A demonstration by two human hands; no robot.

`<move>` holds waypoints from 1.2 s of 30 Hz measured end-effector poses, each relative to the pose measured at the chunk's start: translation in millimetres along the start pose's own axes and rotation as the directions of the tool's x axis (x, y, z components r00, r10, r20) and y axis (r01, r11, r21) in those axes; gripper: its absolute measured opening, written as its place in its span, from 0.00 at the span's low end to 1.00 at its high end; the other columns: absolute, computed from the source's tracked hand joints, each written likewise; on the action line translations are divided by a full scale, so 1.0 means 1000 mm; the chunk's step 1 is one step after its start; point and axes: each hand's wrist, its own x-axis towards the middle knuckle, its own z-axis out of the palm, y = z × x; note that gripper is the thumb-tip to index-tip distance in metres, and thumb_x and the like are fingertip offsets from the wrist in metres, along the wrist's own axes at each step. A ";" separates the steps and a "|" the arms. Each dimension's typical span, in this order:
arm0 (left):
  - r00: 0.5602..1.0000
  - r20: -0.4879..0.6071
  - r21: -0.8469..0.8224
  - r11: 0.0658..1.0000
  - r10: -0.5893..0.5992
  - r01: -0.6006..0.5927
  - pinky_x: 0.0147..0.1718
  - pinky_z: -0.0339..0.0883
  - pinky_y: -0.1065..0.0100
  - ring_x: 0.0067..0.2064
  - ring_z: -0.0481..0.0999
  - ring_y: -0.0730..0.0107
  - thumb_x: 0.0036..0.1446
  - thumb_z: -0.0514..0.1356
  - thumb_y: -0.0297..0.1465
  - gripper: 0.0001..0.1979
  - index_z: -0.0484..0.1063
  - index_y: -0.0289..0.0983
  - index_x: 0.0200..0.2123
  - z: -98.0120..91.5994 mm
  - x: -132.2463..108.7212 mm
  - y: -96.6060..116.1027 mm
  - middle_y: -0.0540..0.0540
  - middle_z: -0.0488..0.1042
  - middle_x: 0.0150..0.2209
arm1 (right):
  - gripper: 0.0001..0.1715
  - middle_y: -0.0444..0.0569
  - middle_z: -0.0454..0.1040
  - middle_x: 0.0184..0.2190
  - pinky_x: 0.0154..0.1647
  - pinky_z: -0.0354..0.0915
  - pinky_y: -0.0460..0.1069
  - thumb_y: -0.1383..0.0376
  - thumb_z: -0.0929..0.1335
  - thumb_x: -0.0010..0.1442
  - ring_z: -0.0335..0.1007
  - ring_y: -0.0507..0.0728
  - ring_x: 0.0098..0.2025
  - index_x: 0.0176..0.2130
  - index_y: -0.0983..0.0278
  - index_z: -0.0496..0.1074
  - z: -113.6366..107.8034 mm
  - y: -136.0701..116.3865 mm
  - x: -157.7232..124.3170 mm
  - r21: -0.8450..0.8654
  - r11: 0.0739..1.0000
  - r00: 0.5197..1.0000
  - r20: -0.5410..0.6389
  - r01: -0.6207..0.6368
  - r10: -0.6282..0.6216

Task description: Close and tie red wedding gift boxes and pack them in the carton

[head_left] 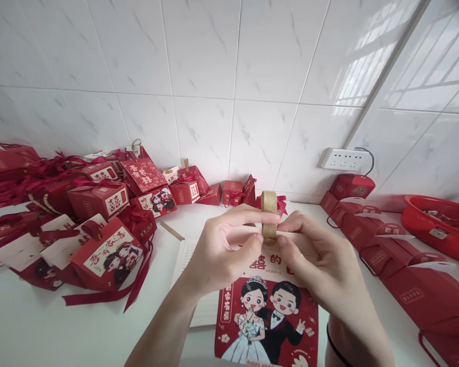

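A red wedding gift box (268, 321), printed with a cartoon bride and groom, stands upright in front of me. A gold ribbon loop (269, 201) rises from its pale top edge. My left hand (225, 247) pinches that top edge on the left, its thumb against the base of the ribbon and its index finger reaching across the loop. On the right, my right hand (317, 255) is closed on the same edge, thumb and fingertips beside the ribbon. My fingers cover part of the top and its lettering.
Left on the white table lie many red gift boxes (107, 255) with dark red ribbons. A gold strip (172, 230) and an open notebook (202, 311) lie behind my left arm. A row of red boxes (398, 265), a red basin (439, 224) and a power strip (342, 159) are at right.
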 end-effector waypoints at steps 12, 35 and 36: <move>1.000 -0.006 -0.032 0.999 0.000 0.000 0.30 0.73 0.71 0.42 0.76 0.63 0.52 0.57 0.23 0.15 0.78 0.42 0.41 0.000 -0.002 0.002 0.46 0.76 0.38 | 0.10 0.42 0.62 0.22 0.19 0.55 0.43 0.62 0.63 0.61 0.57 0.50 0.22 0.28 0.61 0.62 0.002 -0.002 -0.003 -0.055 0.998 0.998 -0.056 0.024 -0.027; 0.989 0.139 -0.218 0.973 -0.040 0.070 0.39 0.73 0.67 0.42 0.76 0.66 0.56 0.58 0.27 0.21 0.64 0.44 0.54 -0.002 -0.001 -0.008 0.44 0.73 0.48 | 0.09 0.44 0.68 0.25 0.20 0.59 0.42 0.63 0.64 0.59 0.63 0.51 0.25 0.28 0.62 0.67 -0.007 0.003 -0.001 -0.053 0.999 0.997 -0.078 -0.002 -0.002; 0.989 0.145 -0.224 0.972 -0.036 0.068 0.40 0.73 0.67 0.43 0.76 0.65 0.55 0.59 0.27 0.27 0.59 0.46 0.57 -0.004 -0.001 -0.010 0.43 0.71 0.50 | 0.09 0.44 0.69 0.25 0.21 0.60 0.42 0.63 0.65 0.59 0.64 0.51 0.25 0.28 0.62 0.68 -0.009 0.004 0.000 -0.054 0.998 0.995 -0.101 -0.010 0.004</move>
